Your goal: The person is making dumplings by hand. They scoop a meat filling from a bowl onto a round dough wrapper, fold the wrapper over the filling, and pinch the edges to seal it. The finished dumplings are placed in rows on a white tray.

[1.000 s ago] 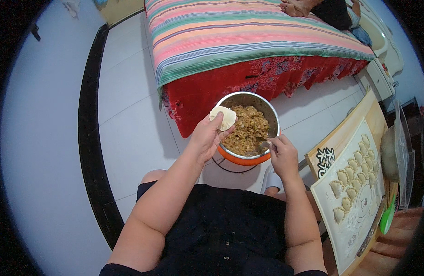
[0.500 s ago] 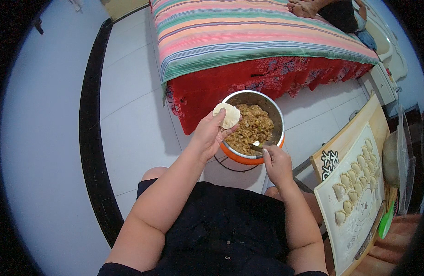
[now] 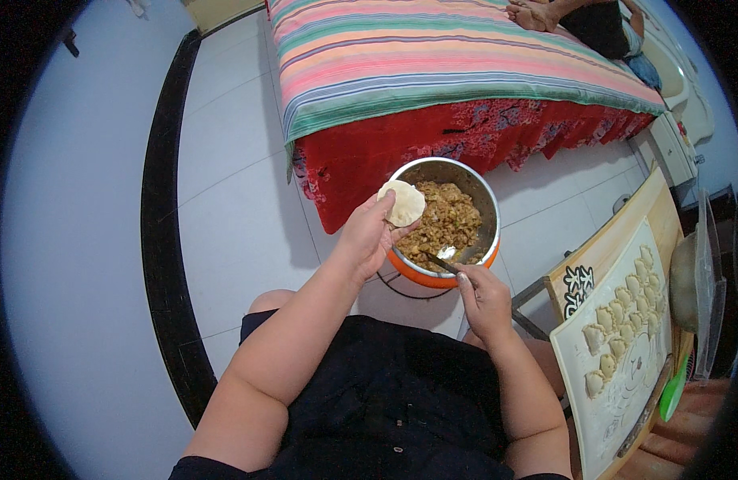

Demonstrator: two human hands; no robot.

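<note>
A round, pale dumpling wrapper (image 3: 406,205) lies in my left hand (image 3: 368,238), the thumb pressed on its edge. It is over the left side of a steel bowl (image 3: 492,194) that holds brown minced filling (image 3: 447,214). At the bowl's near edge my right hand (image 3: 487,302) is closed round the handle of a dark utensil (image 3: 441,262). Its tip reaches into the filling, and whether it is a knife or a spoon is hard to make out. Beside the tip a bright patch of bare bowl shows.
The bowl sits on an orange base (image 3: 425,278) with a wire stand. To the right, a board (image 3: 577,364) bears several folded dumplings (image 3: 627,313) and a rolling pin (image 3: 646,406). A green-handled tool (image 3: 674,390) lies beside it. Ahead, a person rests on a striped bed (image 3: 433,56).
The utensil in my right hand has shifted slightly within the filling, and more bare metal shows beside it. My left hand keeps the wrapper in nearly the same place. The whole view has moved a little.
</note>
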